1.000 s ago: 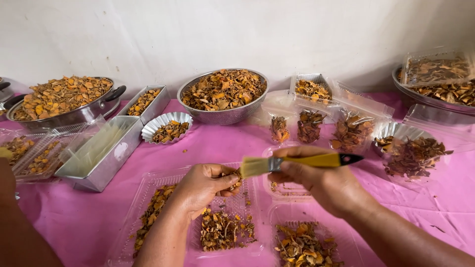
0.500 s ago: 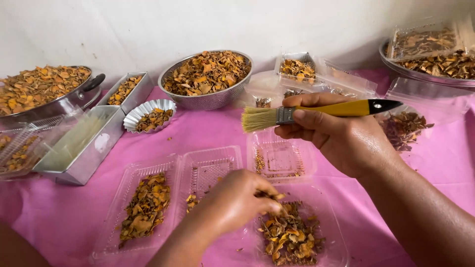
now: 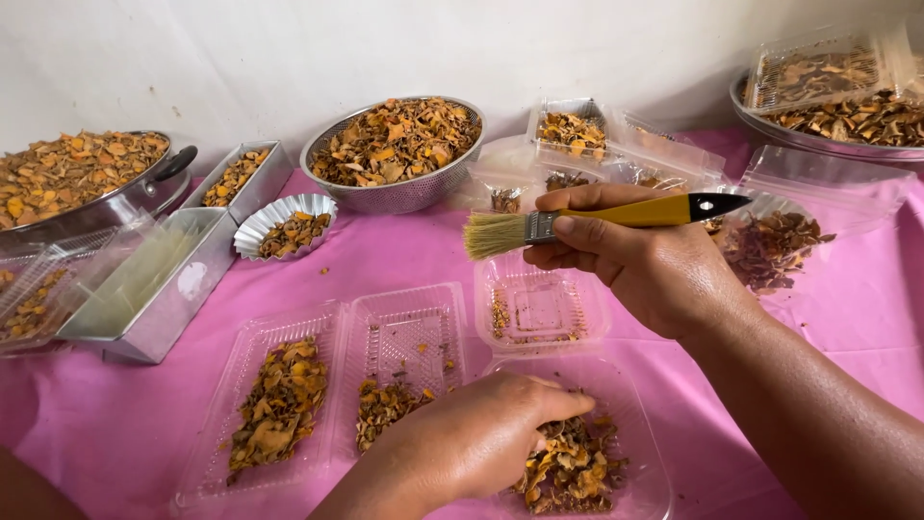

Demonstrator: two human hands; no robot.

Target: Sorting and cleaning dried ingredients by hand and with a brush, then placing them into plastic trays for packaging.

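Hands at work over the clear trays: my right hand (image 3: 640,265) is clamped on a paintbrush (image 3: 597,220), my left hand (image 3: 476,438) is down in dried orange peel pieces (image 3: 568,467).

I see the right hand gripping the yellow handle with thumb and fingers closed round it, bristles pointing left, the brush held level above a nearly bare clear plastic tray (image 3: 541,310). The left hand rests with fingers curled loosely on the dried pieces in the nearest clear tray (image 3: 635,453), touching them; I cannot tell whether it pinches any. Two more clear trays (image 3: 337,385) lie just beside it on the pink surface (image 3: 385,260), both holding flakes. Farther back stand a metal colander (image 3: 395,154) heaped with peel, a fluted foil cup (image 3: 284,223), and rectangular metal tins (image 3: 159,289).
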